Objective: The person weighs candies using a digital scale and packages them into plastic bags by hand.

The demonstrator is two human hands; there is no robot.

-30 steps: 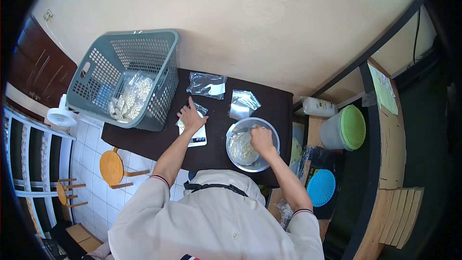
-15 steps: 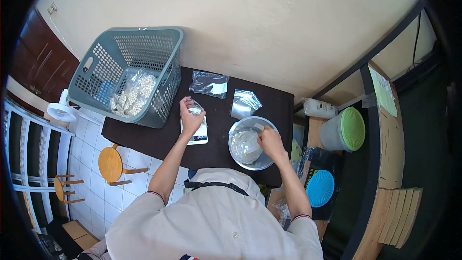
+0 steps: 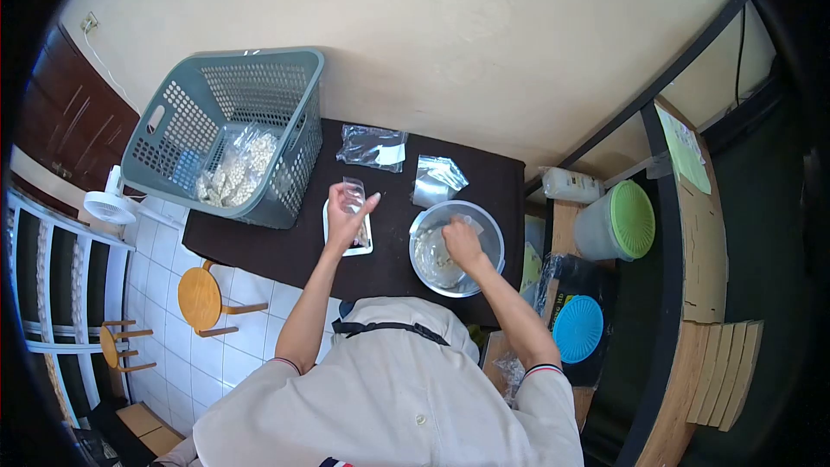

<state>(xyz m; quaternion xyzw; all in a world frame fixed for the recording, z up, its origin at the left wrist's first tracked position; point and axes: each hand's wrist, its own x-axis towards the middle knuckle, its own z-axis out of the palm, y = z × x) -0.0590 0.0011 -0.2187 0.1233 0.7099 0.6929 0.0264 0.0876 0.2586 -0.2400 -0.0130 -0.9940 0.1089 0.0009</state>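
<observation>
My left hand [image 3: 346, 223] pinches a small clear plastic bag [image 3: 353, 194], held up over a white digital scale [image 3: 360, 251] that the hand partly covers. My right hand [image 3: 462, 242] is closed inside a round translucent bucket [image 3: 495, 270], wrapped round what looks like a clear plastic scoop [image 3: 443, 252]; the fingers hide its handle. Pale small pieces [image 3: 430, 261] lie in the bucket under the hand. Behind the bucket sits a stack of silvery clear bags [image 3: 435, 182], and a dark-looking plastic packet [image 3: 372, 147] lies to its left.
A large grey-green perforated basket [image 3: 298, 151] with filled clear bags [image 3: 242, 164] stands on the left of the dark table [image 3: 389, 233]. To the right are a green-lidded tub [image 3: 603, 223] and a blue lid [image 3: 577, 329]. A wooden stool [image 3: 201, 298] stands at the left.
My right hand has moved left and deeper into the bucket with the scoop. My left hand has tilted the bag more upright, and its thumb now sticks out to the right.
</observation>
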